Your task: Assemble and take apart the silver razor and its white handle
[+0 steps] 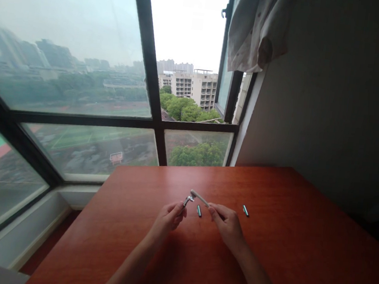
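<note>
My left hand (pixel 170 216) is closed in a pinch on a small metal piece (pixel 188 200), held just above the reddish wooden table (pixel 285 262). My right hand (pixel 226 223) is closed on a pale slim stick-like part (pixel 199 197), its far end almost meeting the metal piece. A small teal-and-silver piece (pixel 199 210) lies on the table between my hands. A second teal piece (pixel 245 210) lies to the right of my right hand. What the parts are is too small to tell.
The table meets a grey wall (pixel 333 108) on the right and a large window (pixel 80 79) with dark frames at the back and left. A pale garment (pixel 257 26) hangs at the top by the open window pane.
</note>
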